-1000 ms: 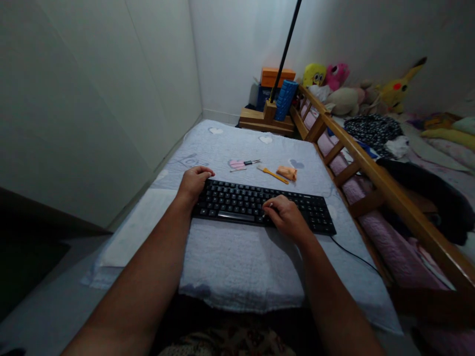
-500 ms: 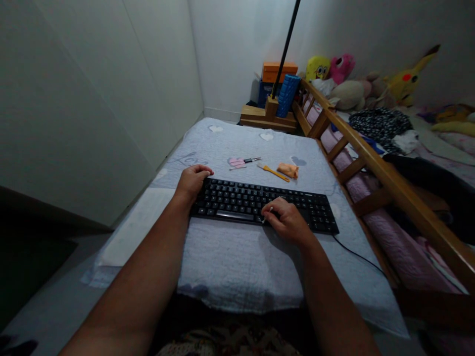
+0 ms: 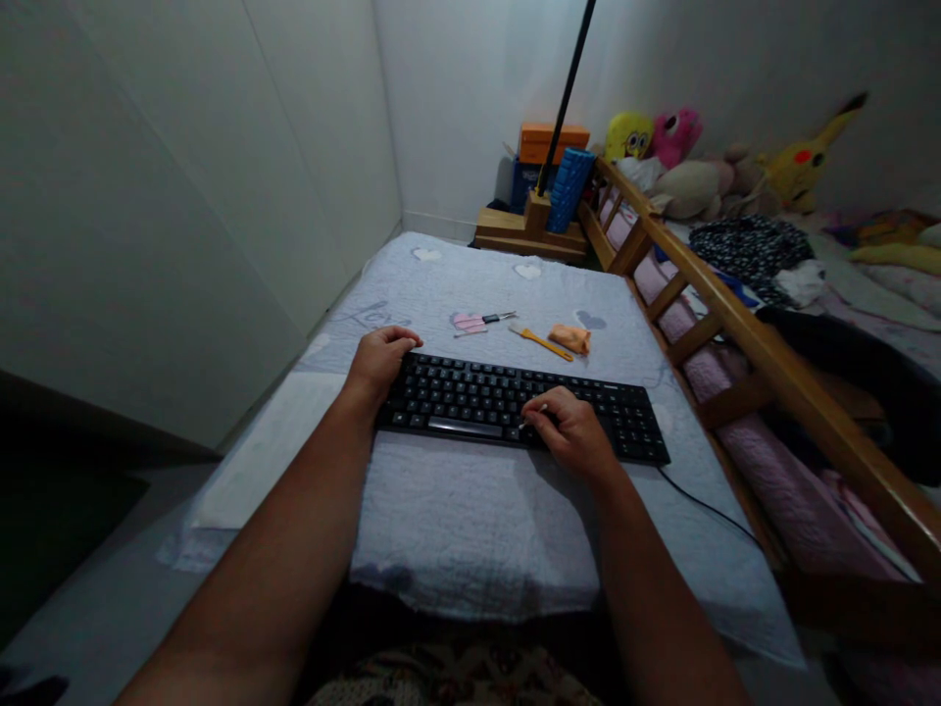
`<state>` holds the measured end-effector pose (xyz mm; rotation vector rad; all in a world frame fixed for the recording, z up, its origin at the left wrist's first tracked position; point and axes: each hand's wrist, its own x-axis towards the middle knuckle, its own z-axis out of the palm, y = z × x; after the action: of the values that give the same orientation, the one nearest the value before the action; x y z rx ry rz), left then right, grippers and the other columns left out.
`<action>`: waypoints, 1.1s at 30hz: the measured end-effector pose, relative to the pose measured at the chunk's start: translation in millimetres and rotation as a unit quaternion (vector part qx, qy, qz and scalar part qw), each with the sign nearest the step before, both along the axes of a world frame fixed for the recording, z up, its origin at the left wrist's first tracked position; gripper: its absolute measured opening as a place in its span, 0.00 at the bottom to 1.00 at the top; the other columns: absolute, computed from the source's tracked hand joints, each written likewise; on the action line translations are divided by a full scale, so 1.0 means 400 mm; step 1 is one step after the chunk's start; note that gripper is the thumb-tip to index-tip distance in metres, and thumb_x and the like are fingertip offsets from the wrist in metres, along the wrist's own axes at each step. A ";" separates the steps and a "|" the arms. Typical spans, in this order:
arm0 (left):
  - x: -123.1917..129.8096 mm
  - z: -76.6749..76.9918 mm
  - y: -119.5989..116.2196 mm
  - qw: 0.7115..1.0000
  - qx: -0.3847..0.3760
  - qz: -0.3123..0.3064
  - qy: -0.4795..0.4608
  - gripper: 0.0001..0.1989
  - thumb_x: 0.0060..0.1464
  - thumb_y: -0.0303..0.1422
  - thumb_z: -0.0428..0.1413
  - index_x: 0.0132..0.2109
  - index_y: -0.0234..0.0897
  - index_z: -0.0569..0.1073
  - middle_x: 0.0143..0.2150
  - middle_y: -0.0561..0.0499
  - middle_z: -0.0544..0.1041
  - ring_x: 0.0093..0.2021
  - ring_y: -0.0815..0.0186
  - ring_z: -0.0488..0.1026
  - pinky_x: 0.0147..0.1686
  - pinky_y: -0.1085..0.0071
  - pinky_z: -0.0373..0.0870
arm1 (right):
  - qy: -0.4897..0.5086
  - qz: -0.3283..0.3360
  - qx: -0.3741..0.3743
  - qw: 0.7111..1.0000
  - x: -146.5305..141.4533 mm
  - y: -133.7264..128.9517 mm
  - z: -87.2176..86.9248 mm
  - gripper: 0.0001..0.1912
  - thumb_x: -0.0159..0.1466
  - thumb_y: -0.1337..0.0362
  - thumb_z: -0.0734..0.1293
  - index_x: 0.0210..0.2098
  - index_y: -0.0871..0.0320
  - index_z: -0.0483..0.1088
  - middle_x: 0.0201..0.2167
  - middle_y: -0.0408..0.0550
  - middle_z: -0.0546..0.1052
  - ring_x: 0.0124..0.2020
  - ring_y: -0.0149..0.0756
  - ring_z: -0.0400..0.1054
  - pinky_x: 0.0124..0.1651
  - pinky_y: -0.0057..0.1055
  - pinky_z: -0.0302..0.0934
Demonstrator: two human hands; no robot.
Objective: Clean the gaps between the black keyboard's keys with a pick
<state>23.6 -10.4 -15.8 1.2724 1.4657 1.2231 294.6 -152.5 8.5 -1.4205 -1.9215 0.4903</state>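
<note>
A black keyboard (image 3: 456, 392) lies flat on the cloth-covered table in front of me. At its upper left corner, my left hand (image 3: 380, 363) is closed on the edge, thumb and fingers close together. My right hand (image 3: 566, 427) pinches a thin white cotton swab (image 3: 523, 425), its tip down at the keys near the right end of the space bar. Beyond the keyboard lie a yellow-handled brush (image 3: 545, 343), a crumpled orange cloth (image 3: 570, 339), a slim tool with a black grip (image 3: 494, 319) and another cotton swab (image 3: 470, 333).
The keyboard's cable (image 3: 710, 505) runs off to the right. A white sheet (image 3: 272, 451) lies left of my left forearm. Along the right side stands a wooden bed rail (image 3: 706, 265), with plush toys and clothes behind it. A wooden stand (image 3: 515, 226) is past the far edge.
My right hand has shifted slightly up with the cotton swab, which now tilts differently over the keys. My left hand stays at the keyboard's corner.
</note>
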 end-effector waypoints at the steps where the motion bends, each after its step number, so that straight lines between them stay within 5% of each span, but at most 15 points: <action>1: 0.001 0.001 -0.001 1.000 0.000 0.000 0.000 0.04 0.41 0.32 0.57 0.27 0.38 0.76 0.33 0.48 0.80 0.40 0.59 0.74 0.49 0.62 0.66 | 0.002 -0.002 0.002 1.000 -0.001 0.000 -0.001 0.07 0.64 0.70 0.65 0.34 0.55 0.76 0.34 0.48 0.77 0.39 0.39 0.71 0.43 0.36 0.64; 33: 0.001 0.003 -0.003 1.000 -0.006 -0.001 -0.012 0.04 0.41 0.31 0.57 0.27 0.37 0.76 0.33 0.49 0.80 0.39 0.60 0.74 0.49 0.63 0.66 | 0.008 0.022 0.037 0.999 -0.029 0.004 -0.012 0.08 0.65 0.72 0.64 0.35 0.56 0.75 0.33 0.49 0.78 0.39 0.40 0.70 0.43 0.37 0.63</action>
<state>23.9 -11.5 -14.6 1.2464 1.4519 1.2218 283.1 -151.0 3.8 -1.3248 -1.9422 0.4455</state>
